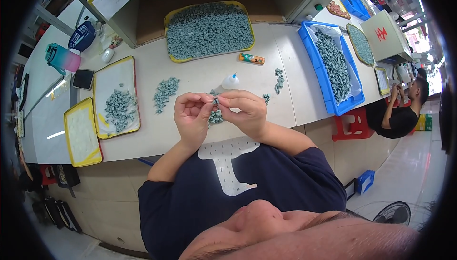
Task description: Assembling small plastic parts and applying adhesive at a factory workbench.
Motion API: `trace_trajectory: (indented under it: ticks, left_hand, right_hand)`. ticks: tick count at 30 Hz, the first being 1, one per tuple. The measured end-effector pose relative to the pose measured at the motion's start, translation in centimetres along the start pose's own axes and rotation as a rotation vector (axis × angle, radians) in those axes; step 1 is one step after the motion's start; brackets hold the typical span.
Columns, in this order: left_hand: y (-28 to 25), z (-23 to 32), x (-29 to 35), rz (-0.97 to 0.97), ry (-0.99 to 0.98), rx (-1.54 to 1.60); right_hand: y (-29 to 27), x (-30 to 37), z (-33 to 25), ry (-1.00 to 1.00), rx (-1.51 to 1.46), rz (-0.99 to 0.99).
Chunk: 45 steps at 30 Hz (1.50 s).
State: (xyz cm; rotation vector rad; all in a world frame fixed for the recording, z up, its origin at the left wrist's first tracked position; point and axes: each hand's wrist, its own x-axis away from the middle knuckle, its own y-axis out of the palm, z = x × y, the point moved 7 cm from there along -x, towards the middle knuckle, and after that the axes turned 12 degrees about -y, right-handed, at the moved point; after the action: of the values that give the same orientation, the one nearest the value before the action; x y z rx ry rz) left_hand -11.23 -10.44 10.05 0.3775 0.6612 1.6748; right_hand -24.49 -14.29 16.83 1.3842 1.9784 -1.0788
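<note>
Over the front of the table, my left hand [193,117] and my right hand [243,112] meet fingertip to fingertip. Both are closed in a pinch on one small grey-green piece [215,101], whose exact kind is too small to tell. Below the fingers lies a little heap of like pieces [215,117], partly hidden by the hands. Just beyond my right hand stands a white squeeze bottle [231,82] with a blue tip. To the left is a loose pile of pieces [166,92]; small clusters [279,80] lie to the right.
A yellow-rimmed tray [209,31] full of grey-green pieces sits at the back. An orange tube [252,59] lies before it. At right stands a blue crate [328,69]; at left are two trays [136,84], a phone [83,79] and a bottle [62,59]. A co-worker [402,110] sits far right.
</note>
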Motion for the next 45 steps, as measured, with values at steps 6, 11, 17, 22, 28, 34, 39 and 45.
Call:
trace_trajectory:
  ticks: [6, 11, 17, 22, 28, 34, 39, 45]
  left_hand:
    - [0.3, 0.4, 0.1, -0.002, -0.029, -0.033]
    - [1.0, 1.4, 0.5, -0.013, 0.080, -0.224]
    - [2.0, 2.0, 1.0, -0.054, 0.200, -0.317]
    - [2.1, 2.0, 1.2, -0.061, 0.236, -0.289]
    - [3.0, 3.6, 1.4, -0.049, 0.317, -0.634]
    - [3.2, 4.6, 1.6, 0.043, 0.353, -0.834]
    - [3.7, 6.2, 2.2, -0.020, 0.487, -0.904]
    - [3.1, 7.2, 2.5, -0.121, 0.568, -0.917]
  right_hand:
    - [-0.3, 0.5, 0.0, -0.073, -0.025, 0.020]
    - [-1.0, -0.2, -0.8, -0.144, -0.021, 0.000]
    - [-1.3, 0.1, -1.6, -0.216, -0.037, 0.015]
    - [-1.2, 0.5, -1.7, -0.216, -0.073, 0.033]
    - [-1.5, 0.7, -1.5, -0.187, -0.062, 0.045]
    - [-1.0, 0.6, -1.4, -0.196, -0.076, 0.012]
    - [-0.3, 0.6, -1.5, -0.217, -0.108, -0.004]
    - [1.0, 0.5, -1.3, -0.179, -0.176, -0.048]
